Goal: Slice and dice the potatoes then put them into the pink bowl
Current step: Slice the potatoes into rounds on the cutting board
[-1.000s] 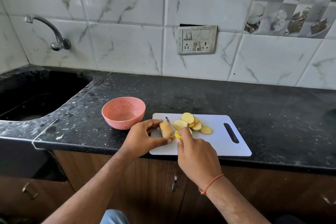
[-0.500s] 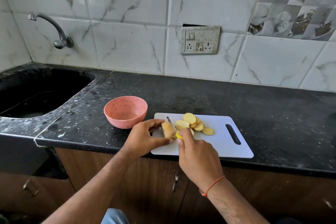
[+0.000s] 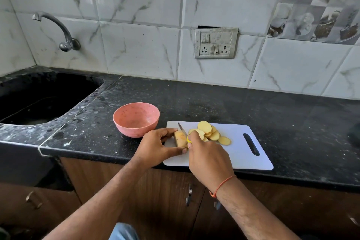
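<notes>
On the near left of the cutting board [image 3: 239, 154], little has changed: left hand [image 3: 155, 148] still pins the potato stub [image 3: 180, 139], right hand [image 3: 208, 160] grips the knife [image 3: 182, 128]. Slices [image 3: 209, 132] pile right of it, undiced; pink bowl [image 3: 136, 119] waits empty to the left.

Both forearms reach in from below. Left hand [image 3: 158, 147] is curled, thumb and fingers pinching something (thumb stretched out toward the other hand). Right hand [image 3: 207, 157] is fisted around a handle, knuckles up, index finger extended forward.
</notes>
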`<state>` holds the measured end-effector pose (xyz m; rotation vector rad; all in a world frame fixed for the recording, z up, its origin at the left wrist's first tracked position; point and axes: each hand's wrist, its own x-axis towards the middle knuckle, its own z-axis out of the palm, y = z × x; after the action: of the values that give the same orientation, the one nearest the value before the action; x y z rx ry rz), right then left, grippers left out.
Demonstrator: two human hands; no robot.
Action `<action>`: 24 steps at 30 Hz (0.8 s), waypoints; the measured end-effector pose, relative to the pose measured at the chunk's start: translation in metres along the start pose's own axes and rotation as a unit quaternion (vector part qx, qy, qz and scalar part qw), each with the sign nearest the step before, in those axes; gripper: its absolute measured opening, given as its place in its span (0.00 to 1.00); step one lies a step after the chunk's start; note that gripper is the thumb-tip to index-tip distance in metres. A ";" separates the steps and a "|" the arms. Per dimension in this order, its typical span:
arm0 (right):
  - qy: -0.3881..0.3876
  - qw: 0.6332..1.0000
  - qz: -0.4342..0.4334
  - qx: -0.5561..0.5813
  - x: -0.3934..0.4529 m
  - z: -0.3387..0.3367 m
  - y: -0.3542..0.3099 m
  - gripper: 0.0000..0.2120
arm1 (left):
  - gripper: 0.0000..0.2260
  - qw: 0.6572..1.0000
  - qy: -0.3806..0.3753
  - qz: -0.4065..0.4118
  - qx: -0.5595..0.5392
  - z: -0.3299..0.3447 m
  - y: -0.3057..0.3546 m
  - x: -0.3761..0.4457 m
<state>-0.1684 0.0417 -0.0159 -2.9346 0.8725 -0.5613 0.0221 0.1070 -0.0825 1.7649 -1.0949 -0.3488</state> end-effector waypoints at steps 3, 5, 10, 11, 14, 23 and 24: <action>-0.013 1.000 -0.008 -0.021 -0.001 -0.001 0.000 0.08 | 0.38 1.000 0.006 0.002 0.008 0.000 0.001 0.000; -0.021 0.999 -0.017 -0.031 -0.008 0.000 0.003 0.12 | 0.38 1.000 0.006 0.003 0.014 0.001 0.002 0.000; -0.029 0.998 -0.029 -0.046 -0.008 -0.005 0.002 0.14 | 0.38 1.000 0.009 0.011 0.021 0.001 0.003 -0.002; -0.033 0.998 -0.028 -0.050 -0.002 -0.007 -0.001 0.12 | 0.38 1.000 0.010 0.013 0.021 0.000 0.003 -0.002; -0.047 0.998 -0.014 -0.046 0.011 -0.010 -0.003 0.10 | 0.37 1.000 0.010 0.011 0.017 -0.001 0.002 -0.002; -0.031 0.997 -0.040 -0.050 -0.013 -0.003 0.008 0.12 | 0.37 1.000 0.006 0.014 0.016 0.001 0.002 -0.001; -0.035 0.997 -0.041 -0.048 -0.006 -0.004 0.007 0.11 | 0.37 1.000 0.005 0.016 0.018 0.000 0.002 -0.001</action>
<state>-0.1785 0.0395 -0.0151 -3.0683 0.7973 -0.4288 0.0205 0.1077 -0.0814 1.7771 -1.1269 -0.3012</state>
